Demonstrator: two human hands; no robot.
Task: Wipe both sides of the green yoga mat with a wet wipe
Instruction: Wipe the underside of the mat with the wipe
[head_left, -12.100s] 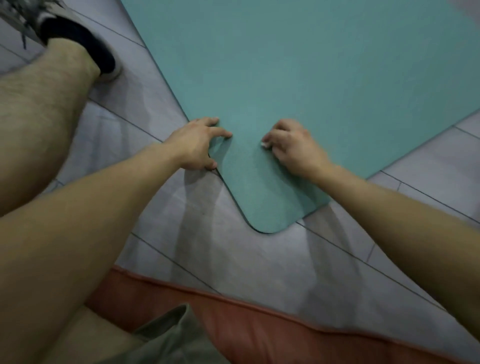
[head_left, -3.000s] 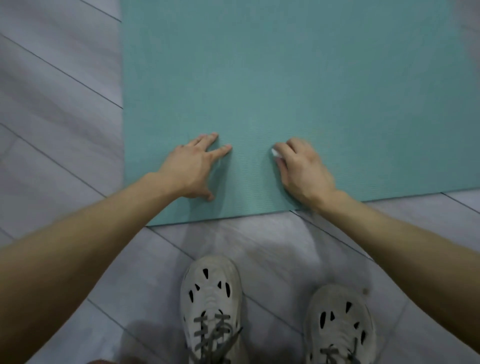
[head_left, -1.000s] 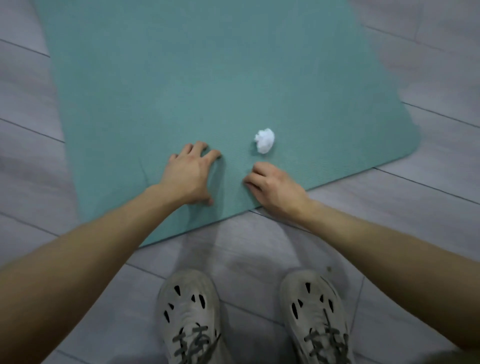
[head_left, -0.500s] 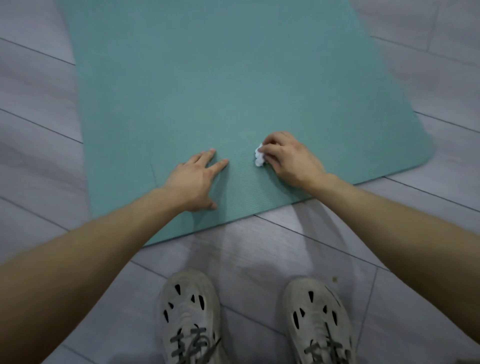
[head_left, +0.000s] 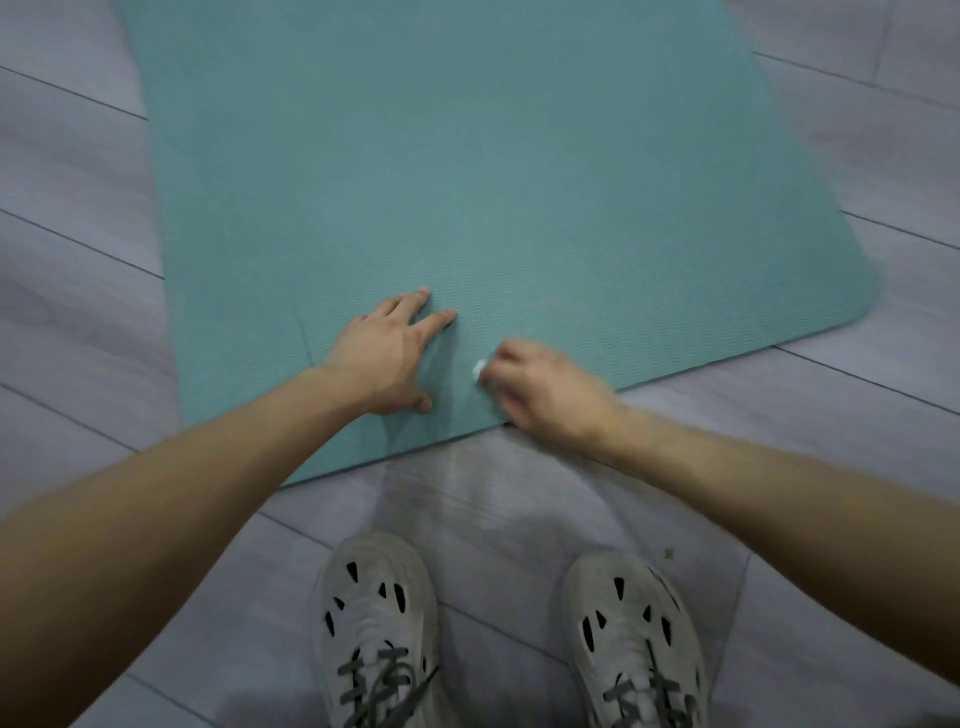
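**Wipe back in hand, stroke running along the mat's near edge**

In the head view, the wet wipe (head_left: 478, 370) lay loose on the green yoga mat (head_left: 467, 182) a second ago. Now it sits again in our right hand (head_left: 540, 389). The fingers curl round it and only a white tip shows at the left of the knuckles. That hand is blurred and lies just inside the mat's near edge, nearer to us than half a second ago, so we judge that wiping has resumed.

Our left hand (head_left: 382, 358) lies flat, fingers straight and spread, and presses the mat down just left of the wipe, where it was before.

The mat lies spread on the grey floor (head_left: 78, 208) and runs far from us. We cannot tell whether its underside has been wiped.

Our shoes (head_left: 379, 623) stand on the floor near the mat's edge, without touching it. A small speck (head_left: 670, 553) lies near the right shoe. The left hand sits close enough to block a leftward stroke.
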